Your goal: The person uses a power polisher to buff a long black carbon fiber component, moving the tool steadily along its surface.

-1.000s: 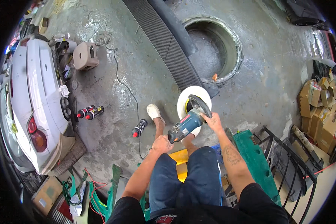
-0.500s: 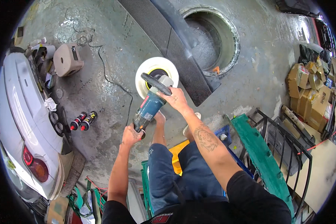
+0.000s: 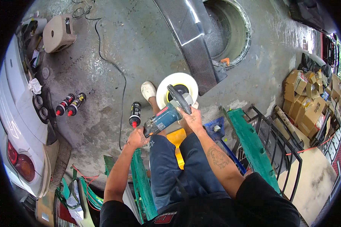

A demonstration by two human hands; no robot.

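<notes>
A blue-and-black polisher (image 3: 166, 118) is held across my lap, its white foam pad (image 3: 162, 87) facing away from me. My left hand (image 3: 137, 137) is wrapped round its rear end. My right hand (image 3: 192, 118) grips the front, around the black loop handle (image 3: 178, 97). Past the pad, to the right, lies a glossy dark carbon-fibre-patterned panel (image 3: 195, 53); the pad looks close to its near end, but I cannot tell whether they touch. Just beyond my left hand is a black bottle with a red tip (image 3: 135, 112).
Two more bottles (image 3: 71, 104) are on the floor to the left, beside a white car (image 3: 26, 98). A power cord (image 3: 119, 68) trails past a beige stool (image 3: 59, 33). The panel rests by a large wheel rim (image 3: 247, 36). Right are a green bench (image 3: 250, 145), black metal rack and cardboard boxes (image 3: 310, 117).
Both hands have brought the polisher right and nearer to me, tilting it more sideways. The bottle beyond my left hand has come into view. My left foot now shows further out.
</notes>
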